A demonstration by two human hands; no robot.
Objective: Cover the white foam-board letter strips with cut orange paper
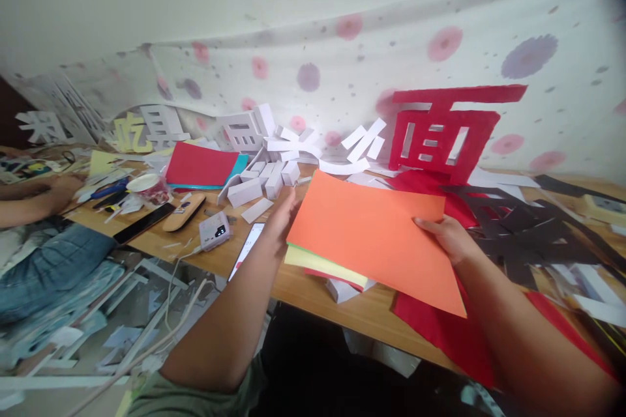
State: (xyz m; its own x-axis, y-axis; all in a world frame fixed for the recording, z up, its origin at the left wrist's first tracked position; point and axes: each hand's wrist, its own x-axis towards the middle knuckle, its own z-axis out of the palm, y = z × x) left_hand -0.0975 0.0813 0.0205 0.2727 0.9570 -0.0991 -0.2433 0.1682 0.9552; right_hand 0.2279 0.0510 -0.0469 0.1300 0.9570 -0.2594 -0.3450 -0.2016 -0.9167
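A stack of coloured sheets, with an orange sheet [372, 234] on top and green, yellow and red edges showing below, is between my two hands over the table. My left hand [283, 218] is at the stack's left edge, its fingers partly hidden, so its grip is unclear. On the right, my right hand [447, 234] pinches the stack, thumb on top of the orange sheet. Beneath the stack lie red sheet material [440, 322] and a white block [342, 289]. Behind it stands a red character cut-out [443, 133].
White paper blocks [244, 192], a red sheet [203, 165], a phone [245, 247] and a purple device [214, 232] lie left on the table [293, 287]. Black scraps [518, 228] lie right. Another person's arm [36, 205] rests at the far left.
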